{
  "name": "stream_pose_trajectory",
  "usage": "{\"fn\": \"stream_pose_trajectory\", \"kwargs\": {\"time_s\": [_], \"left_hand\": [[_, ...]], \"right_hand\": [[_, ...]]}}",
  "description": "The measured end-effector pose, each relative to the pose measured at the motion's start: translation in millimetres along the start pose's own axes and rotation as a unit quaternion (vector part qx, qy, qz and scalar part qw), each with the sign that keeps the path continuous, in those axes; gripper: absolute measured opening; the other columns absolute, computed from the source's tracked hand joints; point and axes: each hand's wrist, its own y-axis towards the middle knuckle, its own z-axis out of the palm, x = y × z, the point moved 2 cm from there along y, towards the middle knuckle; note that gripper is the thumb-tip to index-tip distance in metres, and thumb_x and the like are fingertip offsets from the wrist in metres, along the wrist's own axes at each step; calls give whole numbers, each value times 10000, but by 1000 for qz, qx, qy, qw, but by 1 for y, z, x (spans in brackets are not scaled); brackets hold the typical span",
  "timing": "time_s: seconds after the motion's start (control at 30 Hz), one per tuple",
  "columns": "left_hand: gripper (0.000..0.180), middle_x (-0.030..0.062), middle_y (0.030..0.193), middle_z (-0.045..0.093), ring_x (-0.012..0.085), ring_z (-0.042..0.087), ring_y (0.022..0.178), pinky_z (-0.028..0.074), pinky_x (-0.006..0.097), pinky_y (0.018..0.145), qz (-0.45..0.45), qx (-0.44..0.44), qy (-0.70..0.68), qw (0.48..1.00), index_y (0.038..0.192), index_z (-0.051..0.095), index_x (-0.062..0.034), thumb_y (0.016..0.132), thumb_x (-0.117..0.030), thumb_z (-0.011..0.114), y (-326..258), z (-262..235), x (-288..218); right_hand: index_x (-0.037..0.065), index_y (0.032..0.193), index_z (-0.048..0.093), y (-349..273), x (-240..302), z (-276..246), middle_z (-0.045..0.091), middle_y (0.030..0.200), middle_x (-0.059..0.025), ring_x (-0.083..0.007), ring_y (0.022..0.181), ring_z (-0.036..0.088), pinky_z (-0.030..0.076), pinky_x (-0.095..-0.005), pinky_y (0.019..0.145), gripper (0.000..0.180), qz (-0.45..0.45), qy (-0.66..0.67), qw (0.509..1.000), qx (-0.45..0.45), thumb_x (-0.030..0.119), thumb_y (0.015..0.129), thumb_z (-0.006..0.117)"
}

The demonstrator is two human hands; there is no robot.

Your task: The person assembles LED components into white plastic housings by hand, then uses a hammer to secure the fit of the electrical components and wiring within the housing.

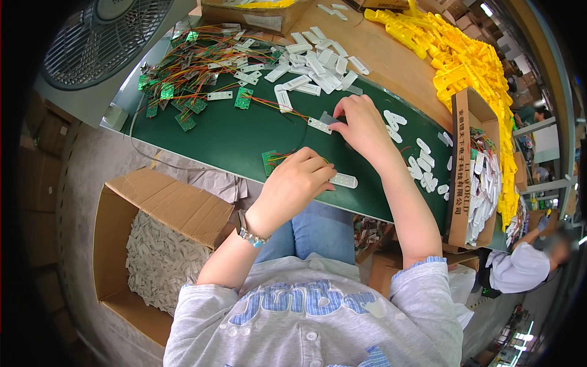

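My left hand (pixel 296 177) is closed at the near edge of the green work mat, its fingers on a white strip-shaped case (pixel 345 180) with a row of dots. A green circuit board (pixel 269 162) with wires lies beside its knuckles. Farther away, my right hand (pixel 365 127) pinches a small translucent grey piece (pixel 328 117) between thumb and fingertips. Just under that piece is a white LED board (pixel 318 126), wired in red and yellow to another green circuit board (pixel 243 98). Whether the right fingertips touch the LED board too, I cannot tell.
Tangled wired boards (pixel 192 79) cover the mat's far left; white cases (pixel 315 64) are heaped beside them. Small white covers (pixel 425 162) lie right, near a carton (pixel 460 171). Yellow plastic parts (pixel 468 58) pile behind. A fan (pixel 107 46) stands left, an open box (pixel 162 263) below.
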Motion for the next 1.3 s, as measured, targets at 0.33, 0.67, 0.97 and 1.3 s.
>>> {"fn": "stream_pose_trajectory", "kwargs": {"time_s": [0.33,0.67,0.97,1.3], "left_hand": [[254,27,991,692,234,603,959,518,352,852,-13,3,6,1000,956,714,-56,730,-155,772,-2,0,2],[274,41,982,696,244,612,939,522,367,824,-15,7,2,1000,955,702,-52,708,-133,788,4,-2,0],[426,62,982,685,277,602,932,517,389,805,-52,14,2,999,1074,650,-41,691,-152,801,4,-2,-3],[428,45,980,688,270,604,936,519,384,799,-68,10,4,998,1070,652,-53,682,-157,800,5,-2,-4]], "right_hand": [[83,892,652,-79,20,-13,667,852,-31,-238,865,629,484,-376,724,132,-81,9,982,-170,29,776,688],[86,993,680,-121,3,8,639,1120,-44,-252,1027,611,439,-402,880,298,-20,60,985,-163,-50,729,691],[76,986,709,-125,22,3,662,961,-36,-237,891,624,461,-375,782,301,-65,136,968,-202,-34,706,696],[88,960,726,-124,25,10,650,979,-19,-208,890,610,464,-356,778,241,-84,115,975,-169,33,729,687]]}}
